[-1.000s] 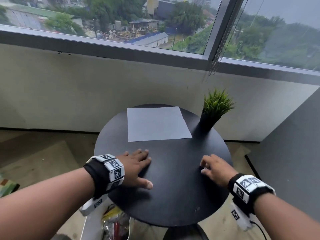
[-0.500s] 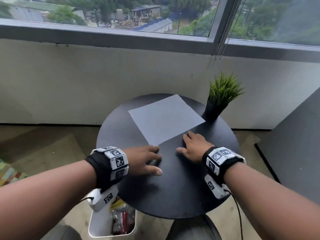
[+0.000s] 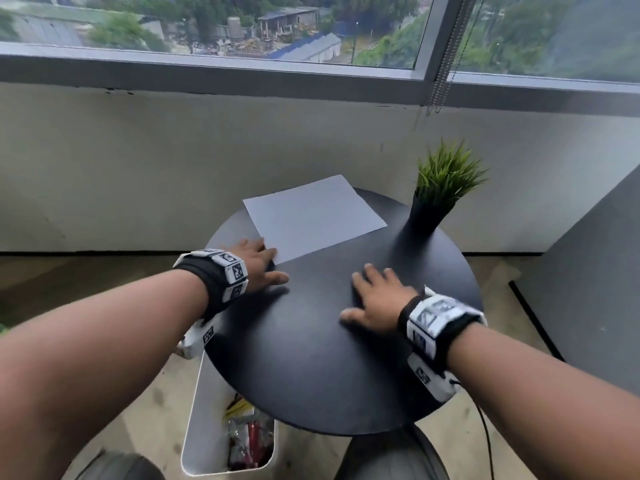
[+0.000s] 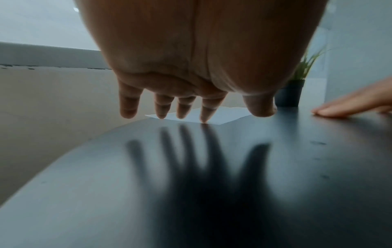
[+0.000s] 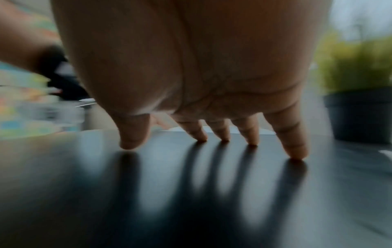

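As left hand touches paper, its long axis seemingly slants far-right.

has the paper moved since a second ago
Yes: against the plant pot the paper has turned counter-clockwise, so a corner now points toward the left hand, which touches it.

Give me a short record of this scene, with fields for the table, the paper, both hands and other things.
surface: round black table
paper: one flat sheet, far half of table
left hand: fingertips on sheet's near corner
right hand: fingertips on bare table, apart from sheet
plant: potted plant, far right
floor: white bin with litter
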The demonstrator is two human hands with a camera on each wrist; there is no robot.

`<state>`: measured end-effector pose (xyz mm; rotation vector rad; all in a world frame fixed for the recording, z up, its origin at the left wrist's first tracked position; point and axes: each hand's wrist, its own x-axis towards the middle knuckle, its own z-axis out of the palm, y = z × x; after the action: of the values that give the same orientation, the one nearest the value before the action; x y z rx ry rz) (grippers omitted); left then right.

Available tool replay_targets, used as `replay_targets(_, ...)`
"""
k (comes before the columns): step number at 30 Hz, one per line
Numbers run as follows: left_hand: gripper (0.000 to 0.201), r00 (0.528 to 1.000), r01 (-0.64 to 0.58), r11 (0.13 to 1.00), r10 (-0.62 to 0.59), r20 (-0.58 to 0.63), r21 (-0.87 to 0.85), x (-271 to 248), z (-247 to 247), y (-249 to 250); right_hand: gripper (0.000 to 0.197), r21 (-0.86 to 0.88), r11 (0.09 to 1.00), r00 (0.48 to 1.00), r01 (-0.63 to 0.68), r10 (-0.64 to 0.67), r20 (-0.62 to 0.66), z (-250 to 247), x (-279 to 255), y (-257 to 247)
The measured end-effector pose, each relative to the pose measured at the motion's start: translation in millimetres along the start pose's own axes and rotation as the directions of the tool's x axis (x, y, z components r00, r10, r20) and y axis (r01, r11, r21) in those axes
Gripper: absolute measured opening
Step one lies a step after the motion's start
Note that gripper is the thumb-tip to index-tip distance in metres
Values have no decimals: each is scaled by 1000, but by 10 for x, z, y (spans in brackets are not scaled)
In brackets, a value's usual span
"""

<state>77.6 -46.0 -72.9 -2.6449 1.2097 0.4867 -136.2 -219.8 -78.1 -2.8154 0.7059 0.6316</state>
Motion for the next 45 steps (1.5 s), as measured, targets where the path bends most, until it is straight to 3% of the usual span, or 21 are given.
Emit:
replay_targets(3, 81, 989, 132, 980, -141, -51, -148, 183, 58, -136, 83, -78, 919, 921, 387, -383, 69, 80, -407, -360)
replay_targets(5, 91, 972, 220, 957, -232, -41, -191, 180, 145, -185, 71, -14, 861, 861, 508, -508, 7, -15, -370, -372)
replay_targets(8, 99, 973, 225, 963, -231, -26, -145, -30, 276, -149, 75, 93, 980, 984, 174, -170, -49, -132, -49, -109)
replay_targets(10, 102, 990, 141, 977, -144, -3, -162, -310, 364, -2, 82, 65, 998, 1000, -15, 14, 13, -64, 10, -96)
replay_targets(13, 122, 975, -176, 963, 199, 99, -204, -817, 421, 263, 75, -30, 960, 955, 277, -272, 116, 64, -298, -391)
replay_targets(15, 111, 882, -430, 848, 468, 58, -310, -1029, 398, 297, 50, 105, 842, 832, 529, -539, 130, -58, -472, -461)
replay_targets(16, 96, 849, -495, 796, 528, -2, -349, -1063, 382, 263, 40, 191, 811, 813, 554, -576, 90, -150, -451, -426)
replay_targets(19, 83, 923, -384, 859, 368, -112, -338, -942, 383, 110, 41, 278, 902, 943, 331, -310, -119, -245, -189, -163)
replay_targets(22, 98, 993, -104, 977, 111, 28, -188, -873, 421, 66, 76, 67, 998, 999, 3, -1, -38, -1, -115, -192)
replay_targets(25, 132, 954, -253, 963, 265, 143, -96, -1038, 493, 138, 90, -78, 970, 973, 228, -224, 59, 232, -460, -484)
replay_targets(28, 101, 823, -513, 778, 565, 48, -364, -1206, 446, 103, 54, 93, 805, 804, 585, -592, 64, 61, -646, -512)
replay_targets(29, 94, 826, -532, 736, 560, -64, -418, -1196, 440, 53, 46, 210, 794, 811, 571, -585, 9, 4, -574, -420)
replay_targets(31, 109, 922, -386, 821, 348, -169, -421, -1102, 466, -37, 54, 265, 908, 945, 326, -303, -124, -46, -373, -173)
replay_targets(33, 140, 984, -177, 941, 168, -55, -290, -1072, 538, -51, 74, 162, 986, 995, -42, 56, -81, 51, -338, -102)
replay_targets(34, 146, 987, -153, 964, 162, 25, -217, -1101, 578, -23, 82, 111, 989, 994, -99, 102, -28, 173, -396, -155)
replay_targets(37, 130, 921, -363, 903, 385, 56, -229, -1258, 660, 12, 82, 50, 982, 981, 182, -185, 54, 407, -858, -508)
replay_targets(39, 101, 888, -439, 756, 447, -106, -487, -1394, 684, -9, 63, 224, 905, 925, 362, -379, 37, 328, -1090, -527)
replay_targets(40, 88, 902, -427, 634, 349, -254, -645, -1443, 710, -35, 55, 356, 857, 921, 372, -389, -25, 254, -1124, -440)
replay_targets(42, 68, 909, -332, 357, -124, -397, -873, -1441, 886, -177, 53, 501, 836, 972, 226, -155, -179, 219, -1092, -133)
replay_targets(43, 56, 877, -266, 263, -332, -346, -927, -1404, 1027, -282, 59, 478, 874, 976, 89, 19, -217, 260, -1065, 21)
replay_targets(45, 43, 820, -85, 211, -540, -189, -974, -1341, 1284, -404, 75, 316, 925, 953, -210, 265, -144, 414, -1085, 151)
